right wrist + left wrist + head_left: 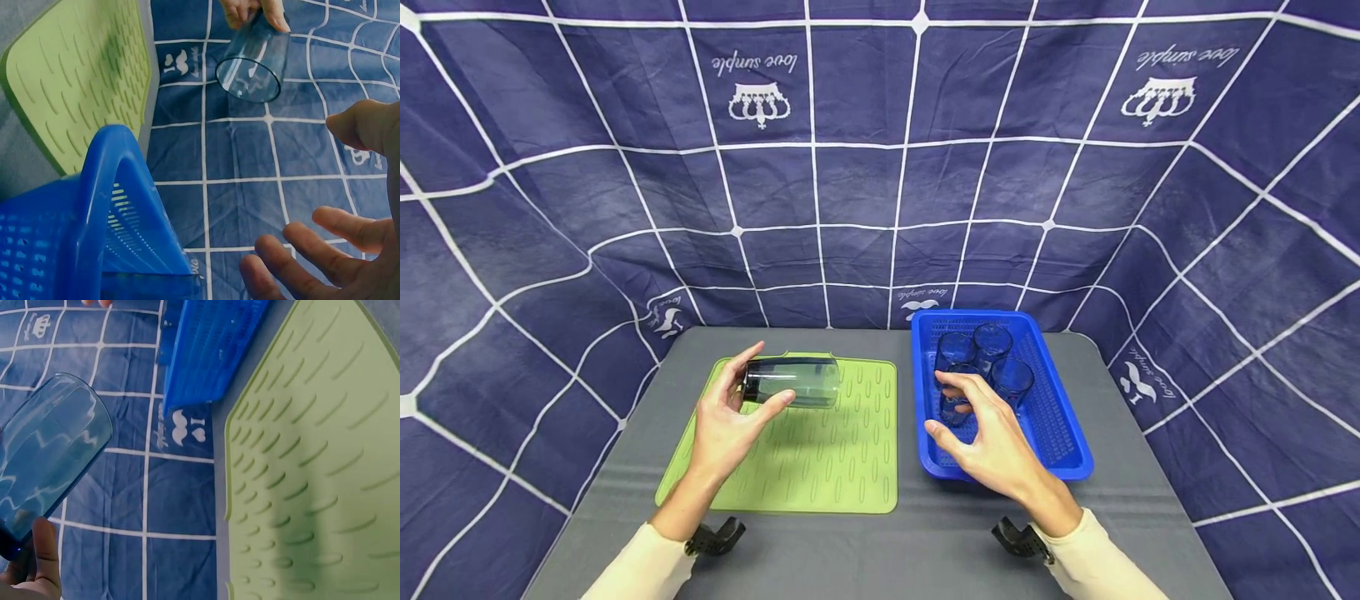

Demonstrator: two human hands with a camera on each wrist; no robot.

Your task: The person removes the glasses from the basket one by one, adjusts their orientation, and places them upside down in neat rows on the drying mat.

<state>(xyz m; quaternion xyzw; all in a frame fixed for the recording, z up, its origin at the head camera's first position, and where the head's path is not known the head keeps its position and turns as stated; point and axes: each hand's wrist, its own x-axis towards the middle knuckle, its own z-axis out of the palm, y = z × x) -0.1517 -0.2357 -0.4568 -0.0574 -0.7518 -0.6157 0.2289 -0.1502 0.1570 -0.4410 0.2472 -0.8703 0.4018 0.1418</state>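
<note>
My left hand point(727, 425) grips a clear bluish drinking glass point(797, 382) near its thick base. The glass lies on its side in the air above the green mat point(805, 475), its mouth turned to the right. In the left wrist view the thumb presses the glass point(59, 444) close to the base. My right hand point(996, 442) is over the near left part of the blue basket point(1063, 433), fingers spread and nothing between them. Several similar glasses point(1013, 377) stand in that basket, one partly hidden behind the right fingers.
A grey tabletop point(910, 550) carries the mat on the left and the basket on the right. Dark blue cloth with white grid lines point(865, 183) hangs behind and at both sides. The basket's raised rim point(115, 140) shows close up in the right wrist view.
</note>
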